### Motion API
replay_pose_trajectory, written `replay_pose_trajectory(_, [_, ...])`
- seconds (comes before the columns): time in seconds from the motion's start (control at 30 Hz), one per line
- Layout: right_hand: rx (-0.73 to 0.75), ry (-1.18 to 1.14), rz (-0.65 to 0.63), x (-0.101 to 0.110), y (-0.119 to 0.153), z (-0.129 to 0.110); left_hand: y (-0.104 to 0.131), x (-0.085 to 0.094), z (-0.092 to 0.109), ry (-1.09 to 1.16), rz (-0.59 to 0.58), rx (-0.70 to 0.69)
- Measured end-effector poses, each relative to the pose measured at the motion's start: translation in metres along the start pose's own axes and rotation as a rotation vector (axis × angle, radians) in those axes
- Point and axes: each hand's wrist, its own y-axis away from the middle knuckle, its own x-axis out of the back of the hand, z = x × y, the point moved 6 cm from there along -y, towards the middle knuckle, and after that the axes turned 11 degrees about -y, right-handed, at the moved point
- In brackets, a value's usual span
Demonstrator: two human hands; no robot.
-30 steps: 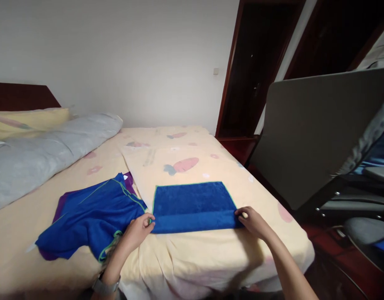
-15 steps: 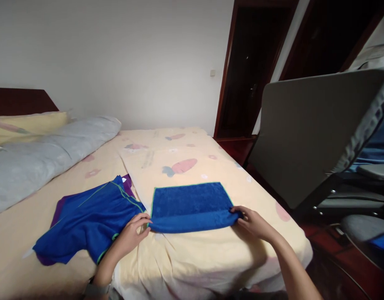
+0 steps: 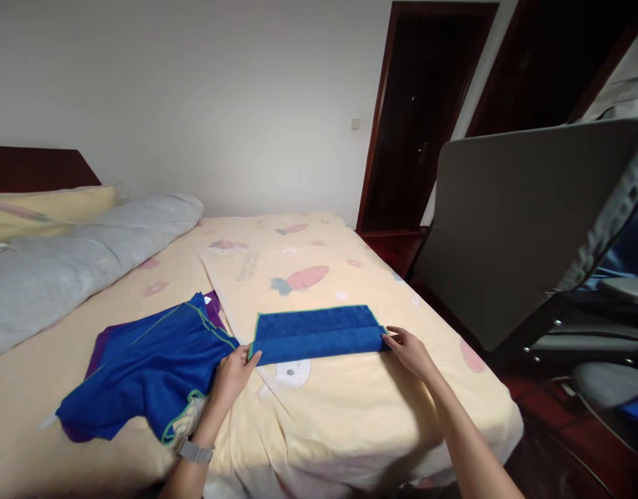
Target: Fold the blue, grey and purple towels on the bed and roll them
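A blue towel (image 3: 319,334) with green edging lies on the bed, its near part folded over toward the far edge. My left hand (image 3: 238,367) pinches the near left corner of the fold between thumb and fingers. At the opposite end, my right hand (image 3: 406,346) grips the near right corner. Left of the towel, beside my left forearm, lies a crumpled pile of blue cloths (image 3: 152,357) with green edging. Some purple cloth (image 3: 101,350) shows from under that pile.
The bed sheet (image 3: 303,242) is pale yellow with carrot prints. A rolled grey quilt (image 3: 90,249) and a yellow pillow (image 3: 64,208) lie at the left. Beyond the bed's right edge stands a large grey panel (image 3: 506,222), with a dark door (image 3: 417,118) behind.
Both hands have moved away from me with the towel's near edge, so the fold now lies farther up and the towel is narrower. A printed face on the sheet has come into view.
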Motion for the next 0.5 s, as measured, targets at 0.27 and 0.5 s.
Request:
replay_pose_trajectory(0.27, [0.058,0.077,0.031,0.012,0.011,-0.017,0.005,0.014,0.009,-0.023,-0.005,0.028])
replay_pose_trajectory(0.5, [0.006,0.146,-0.052,0.022,0.026,-0.002,0.028,0.026,0.005,-0.042,-0.084,0.024])
